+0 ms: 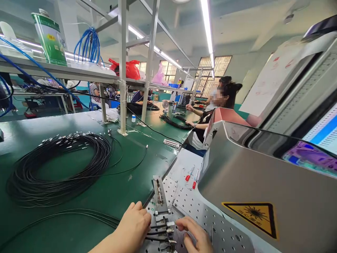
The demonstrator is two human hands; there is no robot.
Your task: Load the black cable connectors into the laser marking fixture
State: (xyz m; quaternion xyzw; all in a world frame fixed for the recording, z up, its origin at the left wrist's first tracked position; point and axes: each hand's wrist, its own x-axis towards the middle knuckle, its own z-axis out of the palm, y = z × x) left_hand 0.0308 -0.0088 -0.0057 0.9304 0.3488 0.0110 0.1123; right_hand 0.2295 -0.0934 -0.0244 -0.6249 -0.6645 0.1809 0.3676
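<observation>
My left hand [134,226] rests at the bottom edge, fingers closed over several thin black cables [155,232] that run into a small metal fixture [160,196] on a perforated metal plate [205,218]. My right hand [195,235] sits just right of the fixture, fingertips touching the silver cable end connectors [170,230]. A large coil of black cables [60,165] with silver ends lies on the green bench [137,175] to the left.
A grey laser machine housing [252,172] with a yellow warning sticker [252,216] overhangs the plate at right, a screen [321,133] above it. Two red-tipped markers [192,175] lie on the plate. A co-worker [210,112] sits further along the bench. A shelf frame post [122,70] stands mid-bench.
</observation>
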